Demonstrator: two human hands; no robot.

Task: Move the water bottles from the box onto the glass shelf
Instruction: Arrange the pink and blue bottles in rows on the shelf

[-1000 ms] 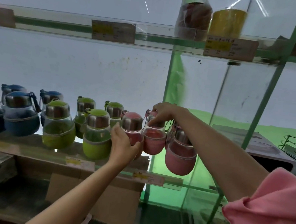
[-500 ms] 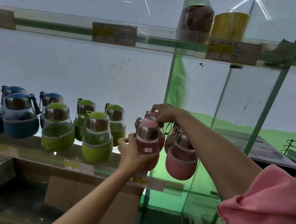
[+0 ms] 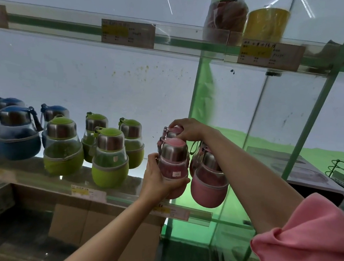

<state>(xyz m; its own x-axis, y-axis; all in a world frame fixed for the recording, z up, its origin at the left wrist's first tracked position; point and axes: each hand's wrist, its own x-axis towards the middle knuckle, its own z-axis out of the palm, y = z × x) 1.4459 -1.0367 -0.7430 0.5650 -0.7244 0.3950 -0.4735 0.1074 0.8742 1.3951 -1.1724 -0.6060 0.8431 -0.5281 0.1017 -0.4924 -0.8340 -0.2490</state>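
Head view: left hand (image 3: pixel 159 177) grips a pink bottle (image 3: pixel 174 161) at the glass shelf (image 3: pixel 31 173) front edge; right hand (image 3: pixel 187 129), at twelve o'clock, apparently pinches another bottle's pink cap (image 3: pixel 174 130).

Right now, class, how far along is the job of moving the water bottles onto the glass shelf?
Done: blue bottles and green bottles stand in rows on the glass shelf.
In hand: the left hand grips a pink bottle; the right hand holds the cap of another pink bottle behind it.
Left: setting these down; the box is out of view, so the remainder is unknown.
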